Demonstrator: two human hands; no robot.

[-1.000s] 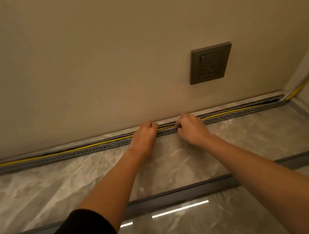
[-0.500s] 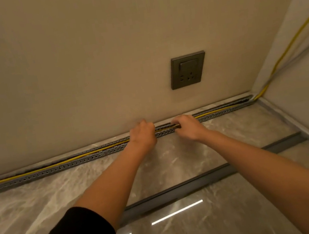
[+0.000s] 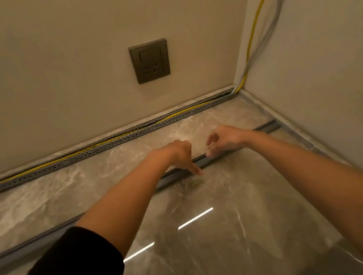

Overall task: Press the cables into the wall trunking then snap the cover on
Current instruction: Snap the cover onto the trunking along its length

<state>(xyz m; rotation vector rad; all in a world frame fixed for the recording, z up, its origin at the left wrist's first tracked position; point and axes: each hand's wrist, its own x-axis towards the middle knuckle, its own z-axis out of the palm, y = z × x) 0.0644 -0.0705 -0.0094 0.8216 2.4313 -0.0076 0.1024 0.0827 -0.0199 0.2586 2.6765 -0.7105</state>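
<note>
Head view: the trunking (image 3: 114,144) is running along the wall foot, upper left to right, with the yellow cable (image 3: 77,154) lying in it. The cover (image 3: 266,127) is lying on the floor mid-frame. The left hand (image 3: 173,154) is pointing one straight finger down beside it. The right hand (image 3: 224,139) is curling onto it; whether it is gripping, I cannot tell.

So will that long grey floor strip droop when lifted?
Probably sags at the ends: the cover strip is long and thin, and the left hand and right hand sit close together. Likely light plastic; it may slide on the glossy floor.
</note>
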